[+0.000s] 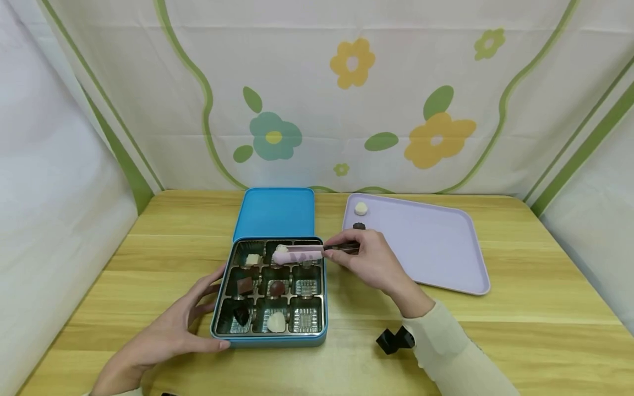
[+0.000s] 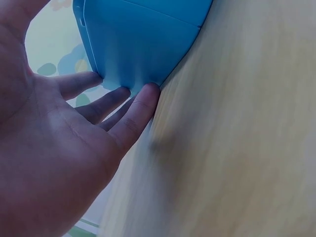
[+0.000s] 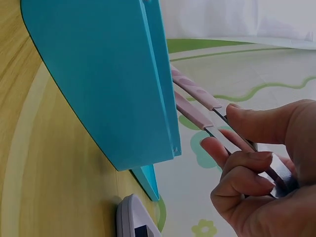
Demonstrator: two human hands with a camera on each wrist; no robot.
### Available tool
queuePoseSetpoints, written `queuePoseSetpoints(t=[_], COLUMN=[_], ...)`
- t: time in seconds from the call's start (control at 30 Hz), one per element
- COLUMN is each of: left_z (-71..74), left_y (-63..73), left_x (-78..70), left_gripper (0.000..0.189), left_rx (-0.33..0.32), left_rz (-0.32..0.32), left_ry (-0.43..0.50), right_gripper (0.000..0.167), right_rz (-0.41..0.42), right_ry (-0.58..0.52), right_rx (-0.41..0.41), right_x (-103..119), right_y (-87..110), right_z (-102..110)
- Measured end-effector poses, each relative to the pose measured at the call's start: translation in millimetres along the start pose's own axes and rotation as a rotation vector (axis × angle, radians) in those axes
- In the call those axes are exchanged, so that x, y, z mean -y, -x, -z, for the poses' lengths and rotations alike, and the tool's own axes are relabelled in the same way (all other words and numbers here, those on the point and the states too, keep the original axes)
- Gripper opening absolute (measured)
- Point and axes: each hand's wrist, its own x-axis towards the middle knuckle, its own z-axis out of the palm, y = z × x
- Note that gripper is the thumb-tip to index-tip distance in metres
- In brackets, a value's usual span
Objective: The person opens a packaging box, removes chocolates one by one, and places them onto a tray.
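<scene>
A blue tin [image 1: 269, 341] holds a dark divided insert with several chocolates in it. My right hand [image 1: 369, 258] grips a pair of tongs [image 1: 302, 256] with pink tips and metal handles. The tips are over the back middle compartment, at a white chocolate [image 1: 282, 248]; whether they pinch it is unclear. Against the tin's left side rest the fingertips of my left hand [image 1: 170, 330], its thumb at the front left corner. Among the other pieces are a brown square chocolate [image 1: 245, 285], a round brown one [image 1: 277, 288] and a white one [image 1: 276, 323] in the front middle compartment.
Behind the tin lies its blue lid [image 1: 275, 213]. A lilac tray [image 1: 436, 247] stands at the right, bearing a white chocolate [image 1: 361, 208] and a dark one [image 1: 359, 225] partly behind my right hand. A black object [image 1: 394, 341] lies by the right sleeve. A patterned curtain [image 1: 307, 71] hangs behind.
</scene>
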Motion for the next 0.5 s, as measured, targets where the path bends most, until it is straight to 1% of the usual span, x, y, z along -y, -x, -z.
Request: queuePoseSetpoints(t=[0.23,0.5], left_z=[-0.2,-0.3], left_y=[1.2,0.5], left_x=[-1.9,-4.0], left_gripper=[0.119,0.118], left_rx=[-0.009,0.007], left_rz=[0.016,0.040], left_ry=[-0.006,0.019], right_gripper=[0.016,0.016], right_rz=[-0.013,-0.027], right_ry=[-0.046,-0.055], right_rx=[0.005,-0.012], right_x=[-3,-7], right_y=[-0.7,0.3], right_z=[5,12])
